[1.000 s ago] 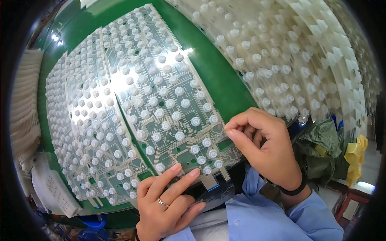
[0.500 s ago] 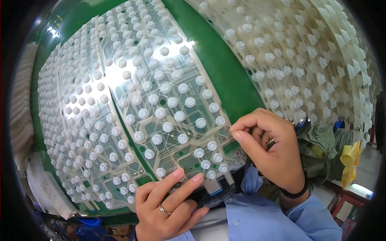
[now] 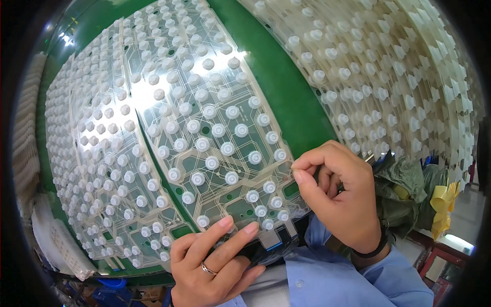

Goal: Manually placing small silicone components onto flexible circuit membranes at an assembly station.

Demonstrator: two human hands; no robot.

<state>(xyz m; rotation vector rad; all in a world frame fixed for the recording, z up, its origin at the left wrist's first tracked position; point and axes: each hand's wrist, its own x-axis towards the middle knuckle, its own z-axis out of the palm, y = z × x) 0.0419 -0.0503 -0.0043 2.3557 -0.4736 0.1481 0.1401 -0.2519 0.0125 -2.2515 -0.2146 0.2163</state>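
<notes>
Presently, the item in hand was a transparent membrane sheet (image 3: pixel 215 133) printed with pale circuit traces and studded with small white rubber domes (image 3: pixel 227 149), lying on the green desk (image 3: pixel 286 97) and running from 11 o'clock down to 5 o'clock. The left hand (image 3: pixel 215 266), ring on one finger, lay flat with two fingers extended, pressing the sheet's near edge at 6 o'clock, gripping nothing. The right hand (image 3: pixel 337 194), at 4 o'clock, was closed in a pinch at the sheet's right edge, thumb against forefinger; whether a dome sat between them could not be told. Risks, as judged: a sideways tug from the pinch could slide the sheet under the pressing fingers and knock loose domes off their seats; a brushing cuff could scatter the nearest row. A second domed sheet (image 3: pixel 97 169) lay just beside, at 9 o'clock. A larger stack of domed sheets (image 3: pixel 399 77) filled 1 to 3 o'clock. Packaging: a crumpled olive-green bag (image 3: pixel 409 189) and yellow wrapping (image 3: pixel 444 202) at 4 o'clock; a blue container (image 3: pixel 110 286) at 7 o'clock. No labels or signs were legible.
</notes>
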